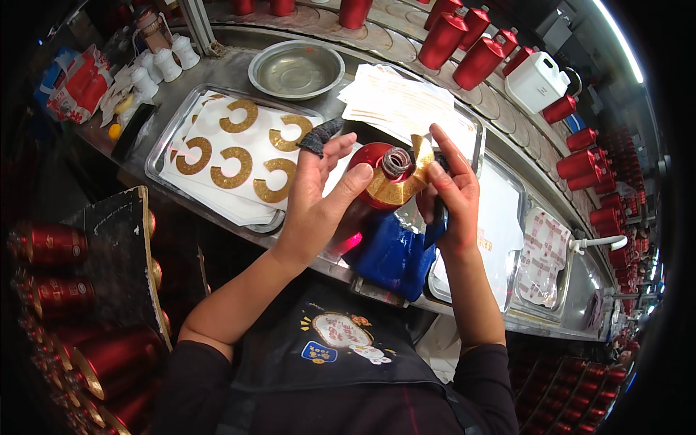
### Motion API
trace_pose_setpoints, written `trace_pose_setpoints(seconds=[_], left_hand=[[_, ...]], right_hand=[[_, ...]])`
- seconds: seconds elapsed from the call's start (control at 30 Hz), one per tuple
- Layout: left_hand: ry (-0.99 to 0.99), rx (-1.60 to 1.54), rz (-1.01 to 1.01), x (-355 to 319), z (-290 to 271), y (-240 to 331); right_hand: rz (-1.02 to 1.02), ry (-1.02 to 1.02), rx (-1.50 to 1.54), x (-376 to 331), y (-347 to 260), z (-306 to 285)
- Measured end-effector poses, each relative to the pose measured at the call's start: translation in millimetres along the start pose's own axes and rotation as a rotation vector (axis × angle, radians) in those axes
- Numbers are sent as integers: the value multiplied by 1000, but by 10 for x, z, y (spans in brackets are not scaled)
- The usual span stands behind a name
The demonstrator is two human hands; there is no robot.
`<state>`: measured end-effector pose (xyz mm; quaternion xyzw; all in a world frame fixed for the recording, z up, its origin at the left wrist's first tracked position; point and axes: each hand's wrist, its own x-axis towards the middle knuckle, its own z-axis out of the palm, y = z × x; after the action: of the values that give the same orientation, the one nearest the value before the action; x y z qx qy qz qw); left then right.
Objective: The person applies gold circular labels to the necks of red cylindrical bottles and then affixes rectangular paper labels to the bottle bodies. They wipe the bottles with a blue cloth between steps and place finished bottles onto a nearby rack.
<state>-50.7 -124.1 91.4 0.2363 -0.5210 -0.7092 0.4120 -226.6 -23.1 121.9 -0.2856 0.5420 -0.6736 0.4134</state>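
Steel bench (pixel 230 71) — gold-labelled red bottle (pixel 371 155) between left fingers (pixel 354 179) and right fingers (pixel 448 148)

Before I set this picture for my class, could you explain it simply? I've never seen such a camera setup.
There is no robot here: a person is working with both hands. A wide fisheye camera worn on the head looks down, so straight edges bend near the rim.

The left hand, one finger wrapped in a dark covering, is beside a red bottle. The right hand is at the raised end of a gold strip curving around the bottle's shoulder; how firmly either hand grips is unclear.

On the metal counter are a tray with sheets of gold C-shaped labels and a metal basin. More red bottles stand behind.
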Motion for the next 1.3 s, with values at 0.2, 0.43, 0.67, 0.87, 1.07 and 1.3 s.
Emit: trace_pose_setpoints(seconds=[0.2, 0.43, 0.67, 0.87, 1.07, 1.3], left_hand=[[-79, -129, -31, -77, 19, -60], [-87, -294, -99, -90, -43, -16], [-120, -71, -39, -89, -6, -103], [-139, -141, -81, -75, -57, -77], [-129, -98, -78, -78, -30, -56], [-152, -112, -59, -74, -33, -67]], right_hand=[[-190, -13, -201, -84, 92, 66], [-107, -79, -87, -45, 103, 2], [-199, -107, -189, -26, 149, -2], [-133, -124, -108, -7, 137, -28], [-98, -147, -107, 31, 108, -9], [-113, -130, -135, 29, 141, -9]])
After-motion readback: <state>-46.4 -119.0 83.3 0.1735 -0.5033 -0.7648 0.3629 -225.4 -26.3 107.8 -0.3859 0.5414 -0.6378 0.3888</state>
